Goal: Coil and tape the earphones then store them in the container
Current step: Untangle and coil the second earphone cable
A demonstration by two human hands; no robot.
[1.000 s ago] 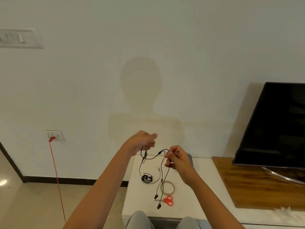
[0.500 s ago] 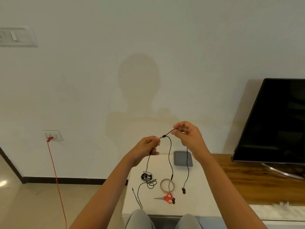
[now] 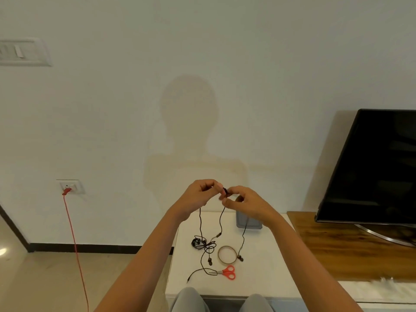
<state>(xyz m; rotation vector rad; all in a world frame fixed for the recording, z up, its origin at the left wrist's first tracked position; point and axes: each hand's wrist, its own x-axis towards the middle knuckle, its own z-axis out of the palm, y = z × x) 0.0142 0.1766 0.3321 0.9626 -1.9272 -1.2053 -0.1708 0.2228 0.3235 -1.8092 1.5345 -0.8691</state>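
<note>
- White table (image 3: 265, 273) against a pale wall carries a tape roll (image 3: 227, 254), red scissors (image 3: 227, 272) and grey container (image 3: 248, 222).
- Left hand (image 3: 198, 197) pinches the earphones (image 3: 221, 224) beside the right hand (image 3: 243, 202), which also pinches them.
- Cable hangs vertically below both grips.
- Half a second earlier, hands were apart, cord stretched between.

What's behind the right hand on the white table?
The grey container sits behind the right hand. Only its lower edge and left side show; hand and wrist cover the rest, so its contents cannot be seen.
</note>
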